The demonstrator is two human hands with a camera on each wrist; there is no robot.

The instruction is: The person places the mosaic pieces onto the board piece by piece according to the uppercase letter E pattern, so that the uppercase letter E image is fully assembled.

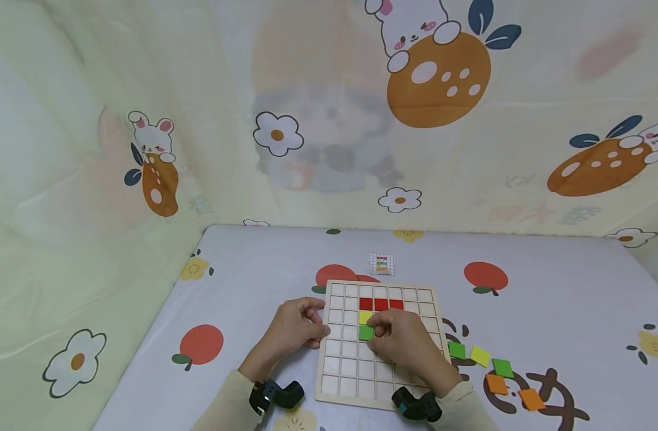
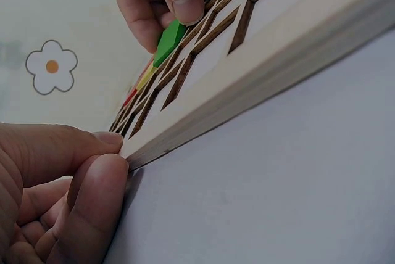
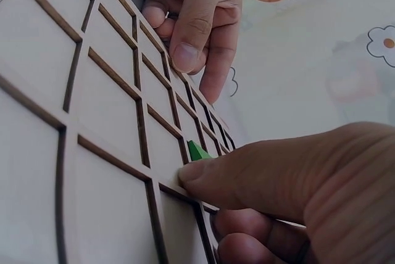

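A wooden grid board (image 1: 346, 366) lies flat on the table. My left hand (image 1: 295, 323) holds its left edge, thumb and a finger at the rim in the left wrist view. Over the middle of the board, my right hand (image 1: 406, 341) pinches a green square tile (image 1: 366, 333). This tile (image 2: 168, 44) is tilted in its cell in the left wrist view, and my right thumb partly covers it in the right wrist view. Just above it sits a yellow tile (image 1: 365, 317), below a row of red tiles (image 1: 381, 304). My right hand hides part of the grid.
Right of the board lie loose green tiles (image 1: 503, 367), a yellow tile (image 1: 480, 357) and orange tiles (image 1: 531, 399). A small printed card (image 1: 381, 264) with a coloured grid lies behind the board. Patterned cloth (image 1: 318, 197) hangs behind the table.
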